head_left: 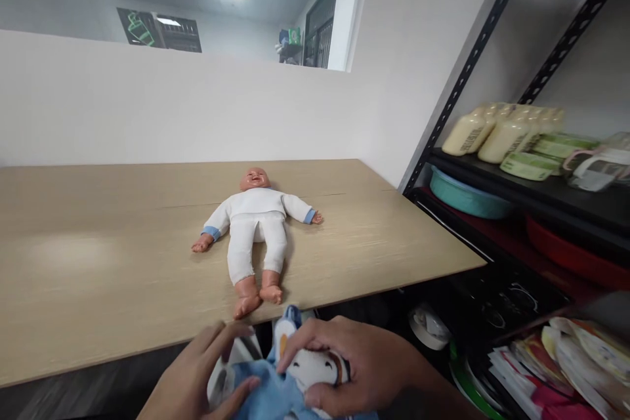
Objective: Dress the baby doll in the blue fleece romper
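Note:
My right hand [359, 364] is closed on a soft blue cloth piece [270, 390] with white cartoon animal faces on it. Its thumb and index finger press into the fabric beside one of the faces. My left hand [197, 371] curls round the left side of the same cloth, thumb lying on it and the fingers slightly blurred. Whitish material [241, 349] shows between its thumb and index finger. The cloth is in front of the table edge, its lower part cut off by the frame. Beyond it, a baby doll [258, 223] in white clothes with blue cuffs lies face up, feet towards me.
The doll lies on a wooden table [123, 262] against a white wall. At right, a black shelf rack [566, 207] holds cream bottles [512, 134], green containers [526, 165] and a teal basin [467, 195]. Below are a red basin [575, 256] and colourful packets [571, 367].

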### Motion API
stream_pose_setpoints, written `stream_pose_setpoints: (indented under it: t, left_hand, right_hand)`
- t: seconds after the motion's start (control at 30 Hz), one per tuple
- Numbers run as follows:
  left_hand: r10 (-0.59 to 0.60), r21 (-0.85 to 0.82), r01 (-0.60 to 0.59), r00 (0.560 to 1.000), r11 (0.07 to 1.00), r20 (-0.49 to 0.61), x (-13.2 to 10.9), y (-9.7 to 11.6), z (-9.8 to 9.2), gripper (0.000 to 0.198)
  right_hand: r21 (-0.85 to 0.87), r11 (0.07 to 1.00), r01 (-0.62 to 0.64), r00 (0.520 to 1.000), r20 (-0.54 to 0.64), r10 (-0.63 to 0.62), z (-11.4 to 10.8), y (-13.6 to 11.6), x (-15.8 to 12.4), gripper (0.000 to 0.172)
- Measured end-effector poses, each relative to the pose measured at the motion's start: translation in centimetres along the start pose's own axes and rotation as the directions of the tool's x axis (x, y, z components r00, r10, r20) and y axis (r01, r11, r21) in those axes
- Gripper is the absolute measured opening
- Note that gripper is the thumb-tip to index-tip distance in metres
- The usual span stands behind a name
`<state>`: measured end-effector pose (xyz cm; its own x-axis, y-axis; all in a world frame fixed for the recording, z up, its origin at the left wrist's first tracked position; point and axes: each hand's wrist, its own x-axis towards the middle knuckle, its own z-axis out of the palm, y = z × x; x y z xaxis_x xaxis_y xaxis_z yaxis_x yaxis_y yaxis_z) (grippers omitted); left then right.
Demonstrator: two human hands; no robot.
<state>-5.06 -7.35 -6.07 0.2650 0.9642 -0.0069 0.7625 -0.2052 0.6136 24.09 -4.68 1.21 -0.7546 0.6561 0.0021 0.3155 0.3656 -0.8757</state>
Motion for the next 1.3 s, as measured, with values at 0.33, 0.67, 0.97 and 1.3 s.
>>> stream_pose_setpoints:
  t: [0.33,0.67,0.97,1.3]
  left_hand:
    - [0.349,-0.32,-0.371,0.929,0.872,-0.128,4.1,1.9,-0.6,0.054]
    - [0.226,-0.452,-0.357,0.921,0.818,-0.319,5.9,3.6,-1.5,0.033]
    - [0.081,-0.309,-0.079,0.997,0.948,-0.006,4.8,1.5,-3.7,0.057]
    - [0.092,-0.672,-0.087,0.995,0.735,-0.028,4.7,-0.3,-3.1,0.067]
  right_hand:
    - [-0.089,0.985,0.151,0.986,-0.064,-0.157,-4.7,-1.9,2.9,0.081]
    - [0.018,0.979,0.202,0.979,-0.02,-0.201,-3.9,0.4,3.7,0.066]
    - [0.067,0.997,0.044,0.99,-0.136,-0.034,0.4,2.2,5.4,0.014]
    - [0.3,0.944,-0.136,0.974,-0.134,0.183,-1.8,3.6,6.8,0.024]
